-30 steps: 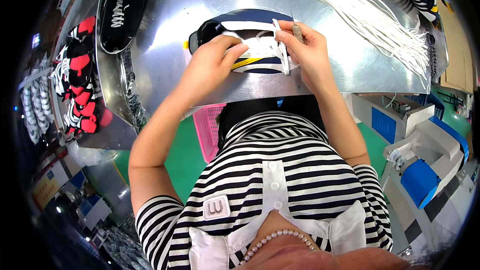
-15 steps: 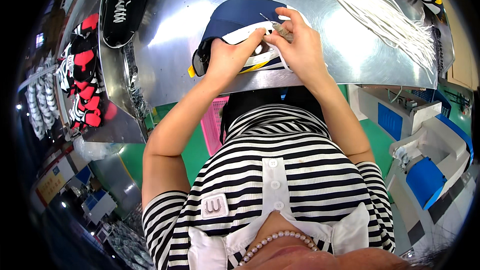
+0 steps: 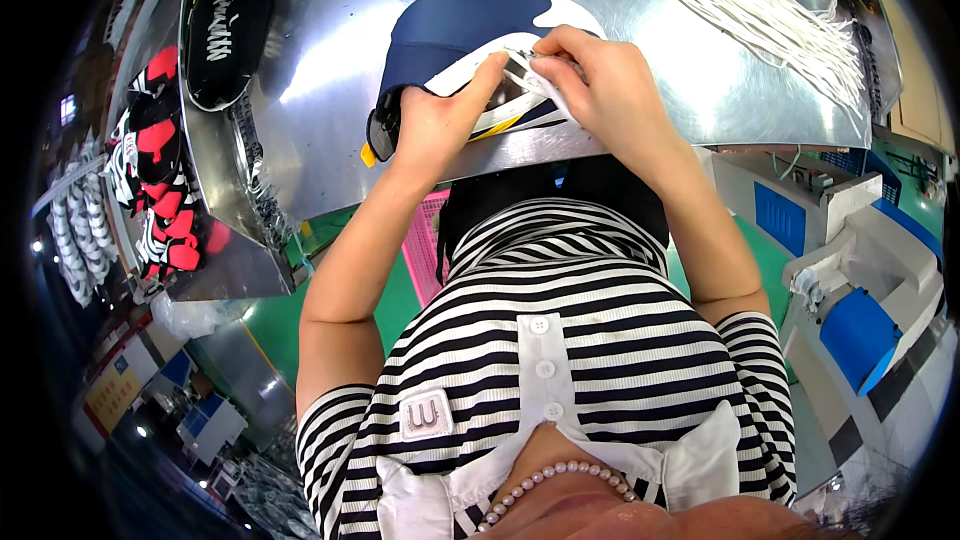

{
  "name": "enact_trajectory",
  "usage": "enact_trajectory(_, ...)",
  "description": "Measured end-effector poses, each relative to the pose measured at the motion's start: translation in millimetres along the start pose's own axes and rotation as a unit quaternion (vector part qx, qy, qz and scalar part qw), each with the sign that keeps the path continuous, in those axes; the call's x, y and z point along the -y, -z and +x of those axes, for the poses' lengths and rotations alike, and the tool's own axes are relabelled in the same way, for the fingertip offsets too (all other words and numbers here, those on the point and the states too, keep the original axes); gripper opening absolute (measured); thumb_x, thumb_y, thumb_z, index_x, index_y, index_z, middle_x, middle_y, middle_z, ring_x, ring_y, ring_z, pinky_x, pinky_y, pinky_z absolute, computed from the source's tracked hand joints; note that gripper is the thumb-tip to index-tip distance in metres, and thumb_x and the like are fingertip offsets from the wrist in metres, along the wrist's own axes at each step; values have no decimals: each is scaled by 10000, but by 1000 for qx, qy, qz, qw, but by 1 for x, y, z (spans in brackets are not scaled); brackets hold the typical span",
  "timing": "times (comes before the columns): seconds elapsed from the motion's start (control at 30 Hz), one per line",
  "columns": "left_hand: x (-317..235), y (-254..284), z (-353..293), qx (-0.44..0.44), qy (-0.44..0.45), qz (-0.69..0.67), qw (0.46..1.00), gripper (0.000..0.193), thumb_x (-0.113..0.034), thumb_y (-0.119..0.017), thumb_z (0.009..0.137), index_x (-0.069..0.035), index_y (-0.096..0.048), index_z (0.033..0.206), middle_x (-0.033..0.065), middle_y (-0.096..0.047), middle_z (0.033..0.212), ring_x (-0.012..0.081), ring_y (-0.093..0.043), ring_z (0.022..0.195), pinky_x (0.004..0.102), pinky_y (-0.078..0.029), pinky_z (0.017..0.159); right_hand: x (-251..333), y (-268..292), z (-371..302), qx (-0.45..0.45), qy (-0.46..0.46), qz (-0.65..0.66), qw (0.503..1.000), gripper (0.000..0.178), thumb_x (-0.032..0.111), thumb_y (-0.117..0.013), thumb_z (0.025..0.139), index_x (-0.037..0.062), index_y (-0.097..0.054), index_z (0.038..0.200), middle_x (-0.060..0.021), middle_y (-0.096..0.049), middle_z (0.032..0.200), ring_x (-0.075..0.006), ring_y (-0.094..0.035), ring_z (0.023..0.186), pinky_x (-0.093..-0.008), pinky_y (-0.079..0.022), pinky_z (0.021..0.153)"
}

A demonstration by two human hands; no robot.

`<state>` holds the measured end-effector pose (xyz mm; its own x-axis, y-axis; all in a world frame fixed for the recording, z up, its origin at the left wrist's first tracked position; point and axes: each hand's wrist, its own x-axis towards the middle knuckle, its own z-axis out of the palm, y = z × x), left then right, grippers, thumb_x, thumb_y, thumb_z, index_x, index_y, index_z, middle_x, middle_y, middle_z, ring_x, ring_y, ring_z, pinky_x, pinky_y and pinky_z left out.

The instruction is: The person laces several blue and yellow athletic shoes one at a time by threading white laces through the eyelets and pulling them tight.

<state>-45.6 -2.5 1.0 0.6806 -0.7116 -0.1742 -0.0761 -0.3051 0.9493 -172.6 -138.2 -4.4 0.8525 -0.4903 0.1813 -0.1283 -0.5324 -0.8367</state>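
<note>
A navy and white shoe upper (image 3: 455,32) with a yellow tab lies on the steel table in front of me. My left hand (image 3: 436,125) is closed on its near side, the thumb pressing the white edge of the opening and the other fingers hidden inside or under it. At the right end of that opening my right hand (image 3: 612,90) is closed in a pinch. A slim tool with a thin metal tip lies in its fingers, mostly covered now. A white shoelace (image 3: 545,86) runs across the opening and below the right fingers.
A bundle of white shoelaces (image 3: 735,20) spreads over the table's far right. Black shoe uppers (image 3: 225,35) stand at the left edge. Red, black and white uppers (image 3: 165,155) hang beyond it. A pink basket (image 3: 425,250) sits below the table, and a machine with blue panels (image 3: 860,340) stands right.
The shoe upper and both hands have shifted slightly left in view. The right fingers have turned, and the tool, earlier plain with its tip pointing up and left, is now mostly hidden.
</note>
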Motion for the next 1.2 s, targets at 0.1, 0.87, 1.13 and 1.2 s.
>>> enact_trajectory(0.1,6,-4,-4,35,-65,-43,996,175,-102,-678,897,20,-662,1021,44,-705,898,115,-661,797,252,-520,699,-2,-6,7,61,-17,-47,997,171,132,-631,901,-5,-616,1003,-185,-682,776,-336,-670,693,-360,-518,637)
enact_trajectory(0.87,-17,29,23,216,228,-132,940,223,-176,-682,889,-1,-672,1027,-30,-549,726,52,-470,631,214,-386,601,-22,-40,28,-100,-96,1,990,294,231,-529,975,24,-536,1184,-149,-689,818,-342,-670,781,-423,-506,729)
enact_trajectory(1.13,-99,139,-51,66,-114,-628,767,179,28,-676,772,-32,-549,883,4,-494,768,92,-487,632,219,-413,563,-23,-46,35,-128,-157,10,979,311,233,-514,986,52,-508,1238,-184,-678,861,-341,-676,828,-450,-513,754)
enact_trajectory(1.2,-52,90,-45,-95,-42,-250,963,195,17,-712,768,-13,-615,934,33,-569,825,131,-547,736,252,-440,637,-25,-43,34,-124,-159,33,979,292,210,-493,991,40,-508,1228,-184,-664,839,-352,-663,795,-449,-504,728)
